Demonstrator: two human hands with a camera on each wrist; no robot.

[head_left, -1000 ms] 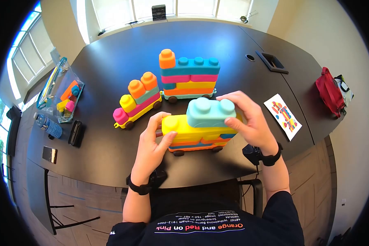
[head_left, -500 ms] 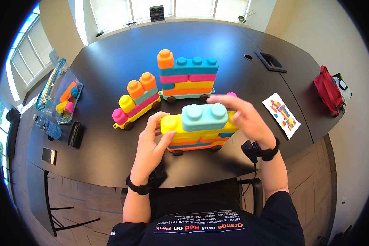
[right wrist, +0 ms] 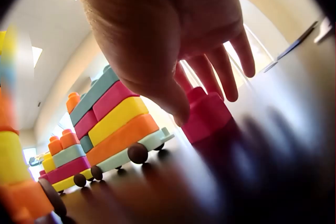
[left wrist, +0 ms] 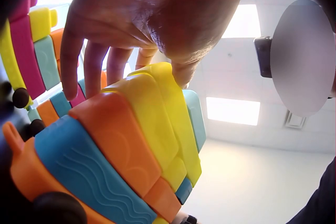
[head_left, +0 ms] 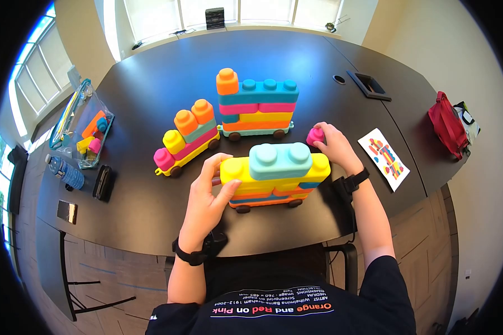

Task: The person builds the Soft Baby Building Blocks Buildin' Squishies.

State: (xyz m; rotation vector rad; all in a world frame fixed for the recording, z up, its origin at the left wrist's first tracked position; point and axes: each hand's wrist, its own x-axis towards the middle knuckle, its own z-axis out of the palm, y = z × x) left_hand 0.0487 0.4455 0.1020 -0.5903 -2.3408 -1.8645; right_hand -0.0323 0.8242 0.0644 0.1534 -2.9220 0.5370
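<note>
My left hand (head_left: 204, 204) grips the left end of a wheeled block stack (head_left: 274, 187), thumb on the near side and fingers behind; the left wrist view shows the hand (left wrist: 157, 14) over its yellow top layer (left wrist: 176, 119). A light teal two-stud block (head_left: 279, 162) sits on the middle of that top. Beyond the stack's right end, my right hand (head_left: 339, 151) pinches a small pink block (head_left: 315, 136) on the table. In the right wrist view the thumb of the hand (right wrist: 168, 29) lies against the pink block (right wrist: 205, 119), with the fingers partly behind it.
Two other wheeled stacks stand behind, one stepped (head_left: 190, 137) and one taller (head_left: 257, 109). At left are a clear bag with blocks (head_left: 81, 139), a bottle (head_left: 67, 172), a black case (head_left: 103, 182) and a phone (head_left: 67, 211). A picture card (head_left: 384, 159) and red bag (head_left: 448, 125) lie right.
My right hand has let go of the light teal block and moved right and away from me to the pink block. The teal block now sits slightly further left. My left hand keeps its grip.
</note>
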